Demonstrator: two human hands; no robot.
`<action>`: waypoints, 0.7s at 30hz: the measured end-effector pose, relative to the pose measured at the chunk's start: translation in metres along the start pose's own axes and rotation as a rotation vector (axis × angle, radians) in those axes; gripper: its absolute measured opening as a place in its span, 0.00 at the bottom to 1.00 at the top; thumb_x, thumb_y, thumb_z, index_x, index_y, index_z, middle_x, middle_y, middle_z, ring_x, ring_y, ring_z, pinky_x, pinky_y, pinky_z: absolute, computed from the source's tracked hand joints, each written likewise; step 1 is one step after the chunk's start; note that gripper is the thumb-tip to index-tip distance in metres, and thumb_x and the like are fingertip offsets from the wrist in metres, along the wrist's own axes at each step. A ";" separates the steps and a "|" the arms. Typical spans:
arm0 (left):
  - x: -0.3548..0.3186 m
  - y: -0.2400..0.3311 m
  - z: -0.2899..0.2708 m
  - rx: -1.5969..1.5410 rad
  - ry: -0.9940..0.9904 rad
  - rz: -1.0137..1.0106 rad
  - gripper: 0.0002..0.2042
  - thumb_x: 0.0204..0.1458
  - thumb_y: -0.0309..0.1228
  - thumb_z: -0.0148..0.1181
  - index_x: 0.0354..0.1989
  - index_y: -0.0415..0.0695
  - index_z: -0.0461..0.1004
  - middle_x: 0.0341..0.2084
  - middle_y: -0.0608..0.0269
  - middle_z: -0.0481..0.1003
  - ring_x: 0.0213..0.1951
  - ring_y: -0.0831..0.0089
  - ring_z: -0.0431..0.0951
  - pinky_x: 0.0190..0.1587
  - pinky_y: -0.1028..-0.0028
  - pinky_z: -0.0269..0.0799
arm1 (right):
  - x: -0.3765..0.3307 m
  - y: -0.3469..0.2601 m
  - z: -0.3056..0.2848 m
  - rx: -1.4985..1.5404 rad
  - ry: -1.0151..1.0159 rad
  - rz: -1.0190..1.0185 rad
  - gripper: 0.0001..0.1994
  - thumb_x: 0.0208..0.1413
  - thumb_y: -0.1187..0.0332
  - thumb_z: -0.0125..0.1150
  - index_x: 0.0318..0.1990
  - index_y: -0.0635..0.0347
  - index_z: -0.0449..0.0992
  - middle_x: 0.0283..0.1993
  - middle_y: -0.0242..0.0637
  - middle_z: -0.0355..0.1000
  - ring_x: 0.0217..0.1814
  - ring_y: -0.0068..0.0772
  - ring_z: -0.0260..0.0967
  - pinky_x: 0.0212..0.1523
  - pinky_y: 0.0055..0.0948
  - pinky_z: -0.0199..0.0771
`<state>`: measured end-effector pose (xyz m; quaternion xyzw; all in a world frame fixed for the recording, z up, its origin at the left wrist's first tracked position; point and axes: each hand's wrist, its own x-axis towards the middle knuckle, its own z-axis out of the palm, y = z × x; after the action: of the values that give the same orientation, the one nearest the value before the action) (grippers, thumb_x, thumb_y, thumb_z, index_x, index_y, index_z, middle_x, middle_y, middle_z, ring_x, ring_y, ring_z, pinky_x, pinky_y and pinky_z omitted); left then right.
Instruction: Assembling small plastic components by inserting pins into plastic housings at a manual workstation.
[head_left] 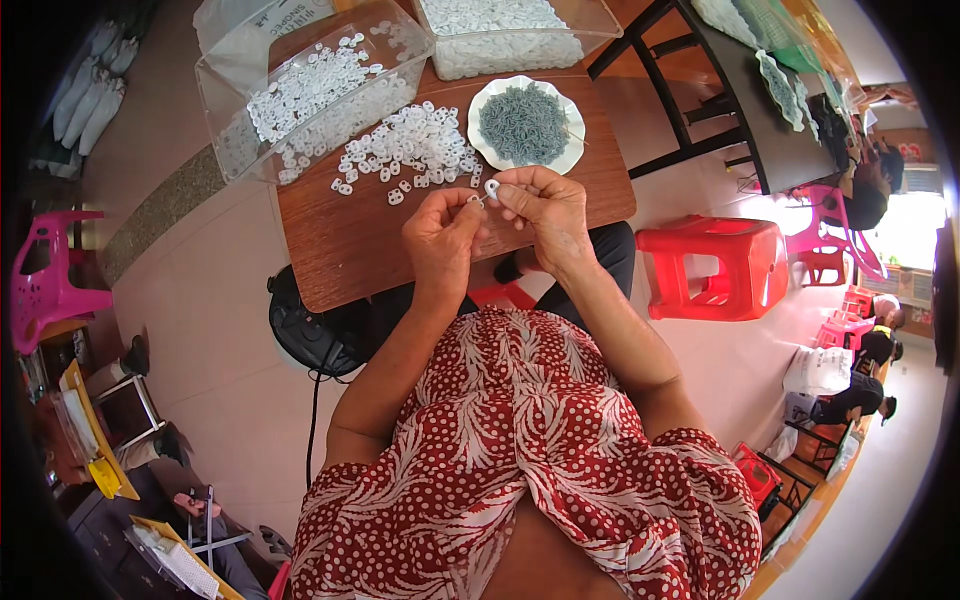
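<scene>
Near the front of the brown table, my two hands meet with fingertips almost touching. My right hand (pixel 550 215) pinches a small white plastic piece with holes (pixel 491 188). Between the thumb and forefinger of my left hand (pixel 442 238) is a small, thin piece (pixel 480 200) whose kind I cannot make out; it reaches toward the white one. Just beyond my hands lies a loose pile of white two-hole plastic pieces (pixel 420 145). A white scalloped plate (pixel 480 103) holds many small grey pieces (pixel 523 123), too fine to tell apart.
Two clear plastic bins (pixel 232 158) of white pieces stand at the table's (pixel 335 240) far side. A black bag (pixel 305 325) is on the left below the table. Red stools (pixel 735 268) and a dark table (pixel 735 85) stand to the right, with people farther off.
</scene>
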<state>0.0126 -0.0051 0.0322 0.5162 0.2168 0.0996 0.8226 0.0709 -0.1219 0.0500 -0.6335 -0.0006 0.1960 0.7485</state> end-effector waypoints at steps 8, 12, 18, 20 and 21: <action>0.000 0.001 0.000 -0.017 0.016 -0.003 0.03 0.50 0.22 0.55 0.32 0.35 0.72 0.21 0.63 0.73 0.19 0.82 0.70 0.17 0.84 0.64 | 0.001 0.000 0.004 -0.045 0.018 -0.022 0.07 0.49 0.77 0.59 0.36 0.66 0.75 0.27 0.30 0.73 0.24 0.14 0.64 0.23 0.13 0.61; 0.000 0.001 0.000 -0.013 0.016 0.000 0.03 0.50 0.22 0.55 0.32 0.35 0.72 0.21 0.63 0.73 0.19 0.83 0.70 0.17 0.84 0.64 | -0.001 0.002 0.005 -0.064 -0.004 -0.050 0.06 0.49 0.77 0.59 0.36 0.66 0.75 0.26 0.28 0.72 0.24 0.13 0.64 0.23 0.12 0.61; 0.001 -0.003 -0.001 -0.010 0.010 0.009 0.03 0.50 0.21 0.55 0.32 0.35 0.72 0.21 0.63 0.74 0.19 0.83 0.70 0.18 0.84 0.64 | -0.003 0.003 0.010 -0.042 -0.048 -0.098 0.05 0.49 0.78 0.58 0.35 0.67 0.75 0.26 0.28 0.71 0.26 0.13 0.63 0.27 0.13 0.63; 0.002 -0.004 -0.002 -0.026 0.002 0.005 0.03 0.50 0.21 0.55 0.32 0.35 0.72 0.21 0.63 0.74 0.19 0.83 0.70 0.18 0.84 0.64 | -0.003 0.004 0.011 -0.054 -0.050 -0.109 0.05 0.50 0.79 0.56 0.35 0.69 0.74 0.27 0.31 0.71 0.26 0.16 0.65 0.28 0.15 0.65; 0.003 -0.005 -0.003 -0.033 -0.014 0.013 0.03 0.50 0.20 0.54 0.33 0.35 0.72 0.22 0.62 0.74 0.19 0.82 0.71 0.18 0.84 0.65 | -0.004 0.004 0.011 -0.065 -0.052 -0.121 0.05 0.50 0.81 0.54 0.34 0.71 0.73 0.27 0.34 0.72 0.27 0.18 0.66 0.28 0.17 0.68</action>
<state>0.0134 -0.0039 0.0259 0.5049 0.2057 0.1048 0.8317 0.0637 -0.1122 0.0489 -0.6509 -0.0647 0.1665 0.7378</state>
